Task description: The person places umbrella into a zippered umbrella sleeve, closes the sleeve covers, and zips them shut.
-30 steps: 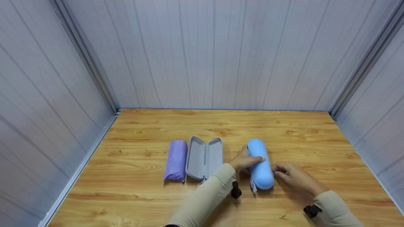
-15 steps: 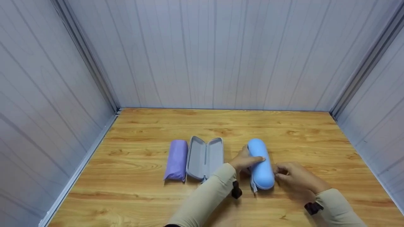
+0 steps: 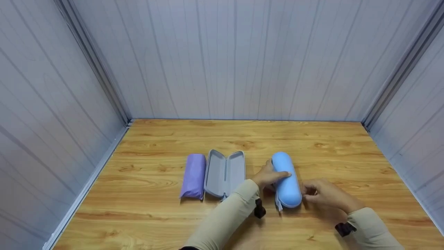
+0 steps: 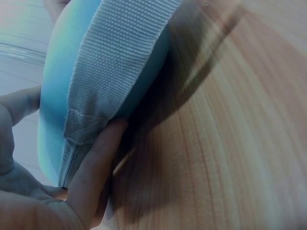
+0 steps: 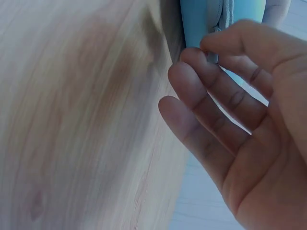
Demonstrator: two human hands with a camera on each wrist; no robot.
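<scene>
Lying on the counter (image 3: 145,222), long axis near to far, the blue case (image 3: 288,192) sits between the left hand (image 3: 267,177), gripping its left side, and the right hand (image 3: 325,196), fingers pinching its zipper pull (image 5: 212,58).

From my head, the blue case (image 3: 287,184) hides most of the fingers of my left hand (image 3: 269,175), and the tips of my right hand (image 3: 322,194) look too small to make out. At my right wrist I see just a bit of the zip pull (image 5: 212,58); my pinch covers the rest. At my left wrist the strap (image 4: 115,52) and the case run out of the top, and my palm is cut off at the left. My left sleeve (image 3: 222,217) covers the grey case's (image 3: 215,177) lower right corner, and the bottom edge crops both sleeves.
</scene>
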